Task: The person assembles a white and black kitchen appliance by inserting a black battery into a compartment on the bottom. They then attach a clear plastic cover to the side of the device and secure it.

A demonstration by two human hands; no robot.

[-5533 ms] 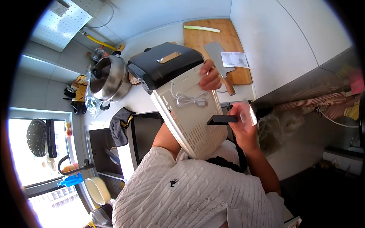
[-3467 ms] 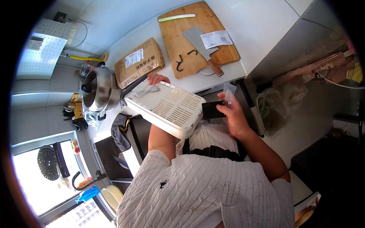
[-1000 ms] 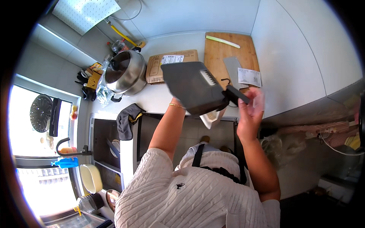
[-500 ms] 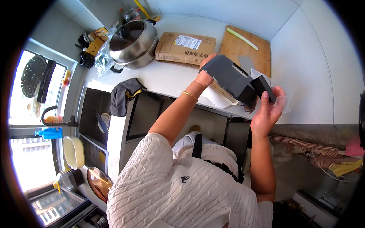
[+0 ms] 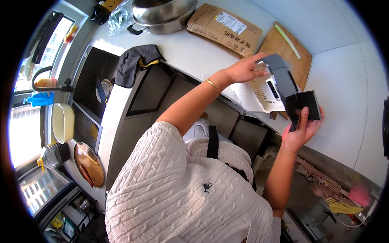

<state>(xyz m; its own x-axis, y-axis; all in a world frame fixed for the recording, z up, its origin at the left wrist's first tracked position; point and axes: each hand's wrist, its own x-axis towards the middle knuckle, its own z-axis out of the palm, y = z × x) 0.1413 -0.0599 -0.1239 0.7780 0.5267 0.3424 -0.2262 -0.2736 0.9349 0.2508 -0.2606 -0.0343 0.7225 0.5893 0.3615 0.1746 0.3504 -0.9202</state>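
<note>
- The left hand (image 5: 244, 69) is stretched out over the white counter (image 5: 184, 48), its fingers clamped on the far end of a dark grey flat appliance (image 5: 283, 83) that is tilted on edge.
- The right hand (image 5: 302, 128) grips the near end of the same appliance, with the thumb lying up across a black boxy part (image 5: 307, 104).
- So the appliance hangs in the air between both hands, above the counter's near edge, at the right of the scene.
- Its pale underside (image 5: 265, 91) faces down and towards the person; I cannot tell whether it touches the counter.
- Just beyond it lies a wooden cutting board (image 5: 285, 50) with a pale green knife (image 5: 287, 35) on top.
- To the left of the board rests a flat cardboard package (image 5: 223, 26), and further left sits a big steel pot (image 5: 164, 14).
- A dark cloth (image 5: 135, 62) is draped over the counter edge beside the sink (image 5: 95, 79).
- A gold bracelet (image 5: 213, 85) shows on the left wrist.
</note>
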